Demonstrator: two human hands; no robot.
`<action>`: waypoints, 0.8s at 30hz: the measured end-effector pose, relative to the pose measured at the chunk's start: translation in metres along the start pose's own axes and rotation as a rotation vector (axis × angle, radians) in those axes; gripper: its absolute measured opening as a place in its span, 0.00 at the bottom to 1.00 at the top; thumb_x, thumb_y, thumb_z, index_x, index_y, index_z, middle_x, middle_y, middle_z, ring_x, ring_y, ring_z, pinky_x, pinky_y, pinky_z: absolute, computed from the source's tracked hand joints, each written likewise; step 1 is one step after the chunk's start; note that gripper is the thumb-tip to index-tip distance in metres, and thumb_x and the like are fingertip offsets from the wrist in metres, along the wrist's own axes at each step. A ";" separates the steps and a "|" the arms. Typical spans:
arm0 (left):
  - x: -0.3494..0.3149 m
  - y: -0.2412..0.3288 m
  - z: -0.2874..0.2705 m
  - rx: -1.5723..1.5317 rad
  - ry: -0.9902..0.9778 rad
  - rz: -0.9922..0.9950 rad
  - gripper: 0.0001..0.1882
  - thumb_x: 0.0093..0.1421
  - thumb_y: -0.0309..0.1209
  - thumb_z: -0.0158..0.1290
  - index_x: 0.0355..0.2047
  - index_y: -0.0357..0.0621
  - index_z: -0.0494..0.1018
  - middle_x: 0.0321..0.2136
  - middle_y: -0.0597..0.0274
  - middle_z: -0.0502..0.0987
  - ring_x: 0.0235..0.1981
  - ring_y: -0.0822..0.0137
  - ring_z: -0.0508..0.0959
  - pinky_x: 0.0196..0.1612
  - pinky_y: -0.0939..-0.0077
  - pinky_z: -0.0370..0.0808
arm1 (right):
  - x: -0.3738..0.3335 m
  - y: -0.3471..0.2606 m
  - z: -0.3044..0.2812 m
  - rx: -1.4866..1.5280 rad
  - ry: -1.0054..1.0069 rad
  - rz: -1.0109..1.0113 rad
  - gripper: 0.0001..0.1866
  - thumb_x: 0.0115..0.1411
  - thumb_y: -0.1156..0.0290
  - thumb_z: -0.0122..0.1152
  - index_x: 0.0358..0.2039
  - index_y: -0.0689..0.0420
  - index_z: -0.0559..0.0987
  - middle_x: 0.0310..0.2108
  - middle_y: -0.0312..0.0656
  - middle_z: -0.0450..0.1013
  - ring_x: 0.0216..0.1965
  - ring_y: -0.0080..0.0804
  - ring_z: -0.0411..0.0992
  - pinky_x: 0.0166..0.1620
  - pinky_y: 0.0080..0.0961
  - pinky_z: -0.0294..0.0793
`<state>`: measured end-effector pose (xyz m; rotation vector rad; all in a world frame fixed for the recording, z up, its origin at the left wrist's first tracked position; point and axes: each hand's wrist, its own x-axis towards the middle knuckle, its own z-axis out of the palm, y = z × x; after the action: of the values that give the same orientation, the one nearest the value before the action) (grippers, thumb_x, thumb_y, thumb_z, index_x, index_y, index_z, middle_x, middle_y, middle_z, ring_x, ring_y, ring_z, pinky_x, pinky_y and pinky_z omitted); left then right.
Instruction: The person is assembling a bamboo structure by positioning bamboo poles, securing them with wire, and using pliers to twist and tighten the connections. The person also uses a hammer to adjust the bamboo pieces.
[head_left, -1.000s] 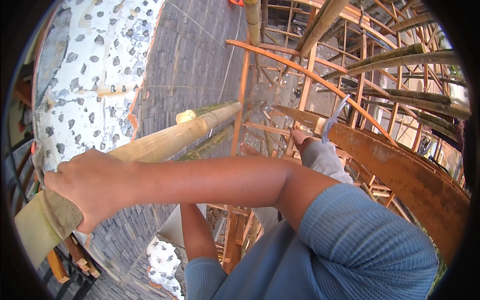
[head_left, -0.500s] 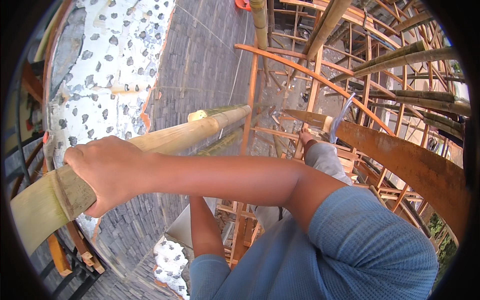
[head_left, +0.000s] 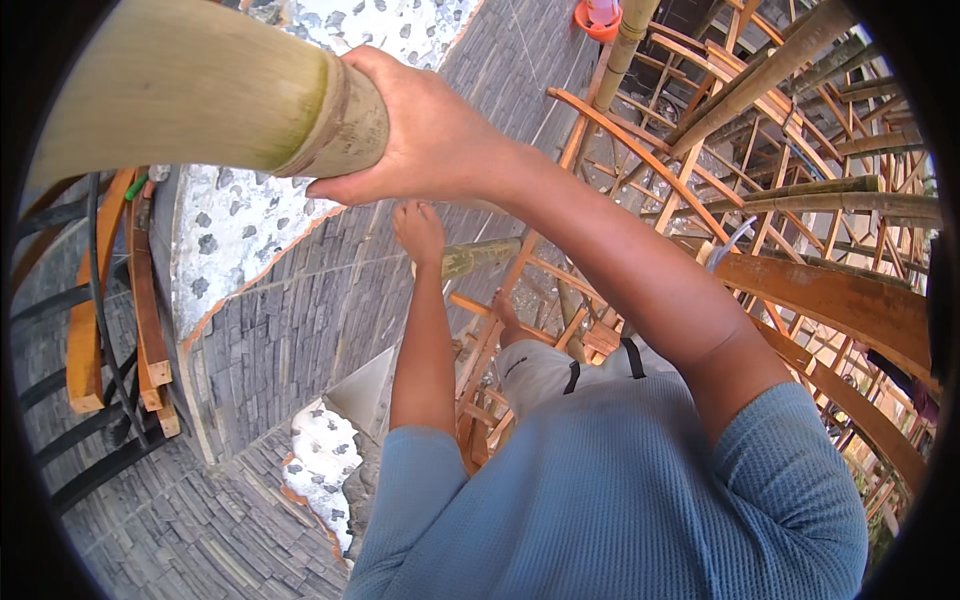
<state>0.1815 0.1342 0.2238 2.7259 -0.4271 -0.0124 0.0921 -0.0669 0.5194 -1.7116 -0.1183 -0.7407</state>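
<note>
My right hand (head_left: 425, 130) reaches across to the upper left and is closed around a thick bamboo pole (head_left: 220, 90), close to a ringed joint. The thumb shows below the pole, and the fingers wrap out of sight over its far side. The pole's thick part runs off toward the upper left edge, near the camera. Below my right forearm, my left hand (head_left: 420, 230) is raised with its fingers curled. What it grips, if anything, is hidden. Another greenish bamboo pole (head_left: 480, 257) lies just beside my left wrist.
Grey stone-tiled wall (head_left: 290, 340) with a bare white patch (head_left: 225, 240) stands left. Wooden beams (head_left: 85, 330) and dark metal bars (head_left: 60, 300) are at the far left. Timber and bamboo scaffolding (head_left: 780, 60) fills the right, with a wide plank (head_left: 840, 305). A red bucket (head_left: 598, 25) sits at the top.
My right hand and the bamboo pole have moved up and rightward in the view, and the pole looms larger. My left hand has come into sight. The view has shifted too.
</note>
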 end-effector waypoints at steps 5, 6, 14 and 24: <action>0.067 0.039 0.035 -1.037 -0.259 0.364 0.19 0.64 0.39 0.52 0.50 0.41 0.77 0.54 0.41 0.75 0.56 0.42 0.73 0.58 0.49 0.68 | 0.002 -0.010 0.009 -0.001 -0.014 0.021 0.47 0.41 0.50 0.81 0.56 0.62 0.71 0.47 0.52 0.78 0.50 0.44 0.78 0.54 0.37 0.77; 0.069 0.037 0.044 -1.064 -0.288 0.354 0.19 0.64 0.39 0.52 0.50 0.41 0.77 0.53 0.40 0.76 0.56 0.41 0.73 0.58 0.49 0.68 | 0.003 -0.012 0.010 0.006 -0.044 0.031 0.48 0.42 0.52 0.82 0.59 0.62 0.69 0.49 0.51 0.76 0.52 0.41 0.77 0.56 0.37 0.75; 0.043 0.036 0.105 -1.082 -0.347 0.434 0.21 0.63 0.39 0.54 0.51 0.41 0.77 0.50 0.38 0.77 0.54 0.41 0.75 0.55 0.49 0.69 | 0.003 -0.003 0.011 0.033 -0.030 0.000 0.50 0.42 0.52 0.81 0.60 0.62 0.67 0.50 0.50 0.77 0.52 0.41 0.77 0.56 0.37 0.75; 0.029 0.020 0.095 -0.497 -0.033 0.328 0.17 0.59 0.34 0.58 0.47 0.43 0.79 0.35 0.49 0.82 0.36 0.48 0.82 0.40 0.53 0.76 | 0.011 -0.021 0.011 0.178 -0.176 0.124 0.47 0.48 0.64 0.79 0.63 0.64 0.61 0.52 0.45 0.72 0.56 0.33 0.70 0.58 0.35 0.71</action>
<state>0.1974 0.0728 0.1450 2.1484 -0.7633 -0.0664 0.0958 -0.0542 0.5416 -1.5963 -0.1923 -0.4726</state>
